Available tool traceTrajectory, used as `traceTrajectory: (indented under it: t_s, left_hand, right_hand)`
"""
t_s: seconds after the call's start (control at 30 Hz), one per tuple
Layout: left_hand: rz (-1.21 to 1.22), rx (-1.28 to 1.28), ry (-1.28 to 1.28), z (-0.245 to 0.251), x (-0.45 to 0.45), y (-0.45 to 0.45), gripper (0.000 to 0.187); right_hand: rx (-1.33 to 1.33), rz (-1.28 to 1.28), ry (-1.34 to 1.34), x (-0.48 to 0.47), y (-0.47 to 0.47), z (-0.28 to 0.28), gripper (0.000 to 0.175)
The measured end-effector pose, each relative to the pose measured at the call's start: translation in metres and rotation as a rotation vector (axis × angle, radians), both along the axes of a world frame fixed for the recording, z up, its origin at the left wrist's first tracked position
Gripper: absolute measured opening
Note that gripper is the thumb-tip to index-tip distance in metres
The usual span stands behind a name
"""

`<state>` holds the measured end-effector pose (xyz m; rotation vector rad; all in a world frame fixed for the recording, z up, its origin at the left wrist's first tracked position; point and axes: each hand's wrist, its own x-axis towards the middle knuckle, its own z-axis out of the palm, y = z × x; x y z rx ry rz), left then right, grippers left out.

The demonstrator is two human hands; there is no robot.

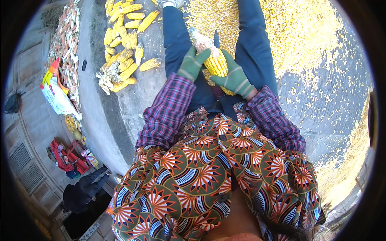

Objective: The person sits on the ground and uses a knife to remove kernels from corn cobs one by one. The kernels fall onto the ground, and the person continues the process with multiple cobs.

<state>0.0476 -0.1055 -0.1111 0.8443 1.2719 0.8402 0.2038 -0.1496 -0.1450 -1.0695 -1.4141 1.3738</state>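
Note:
A corn cob (216,65) lies between my two gloved hands, above my lap. Its far part is bare and pinkish white; yellow kernels cover the near part. My right hand (236,75), in a green striped glove, grips the kernel-covered part from the right. On the other side, my left hand (194,62), gloved alike, has its fingers closed around the cob's left side near the bare stretch. A dark pointed metal blade (216,39) stands up just beyond the cob, between my legs. Where its lower end goes is hidden by the cob and hands.
Several yellow corn cobs (123,39) lie piled left of my leg, one with dry husk (108,75). Loose kernels (301,33) spread widely on the right. Stripped cobs (64,39) and a printed sack (58,93) lie far left. Another person (83,191) bends over at lower left.

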Motion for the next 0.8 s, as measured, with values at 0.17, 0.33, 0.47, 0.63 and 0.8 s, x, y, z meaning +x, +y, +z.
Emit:
traceTrajectory:
  t_s: [0.17,0.33,0.47,0.63,0.8]
  left_hand:
    - [-0.130,0.010,0.055,0.004,-0.012,-0.009,0.053]
    - [-0.032,0.181,0.183,-0.010,0.004,-0.007,0.047]
    - [0.110,0.181,0.295,-0.027,0.008,-0.005,0.041]
    - [0.087,-0.151,-0.327,0.003,-0.005,-0.003,0.046]
    - [0.007,-0.003,-0.102,0.004,-0.003,-0.004,0.042]
  right_hand:
    - [0.037,0.045,0.048,0.000,0.001,0.005,0.081]
    - [0.044,0.004,-0.075,-0.002,-0.002,0.000,0.081]
    - [0.006,0.060,-0.219,-0.005,-0.003,0.003,0.082]
    - [0.007,0.079,-0.002,0.000,0.004,-0.009,0.083]
    - [-0.053,0.140,0.033,0.004,0.006,0.001,0.081]
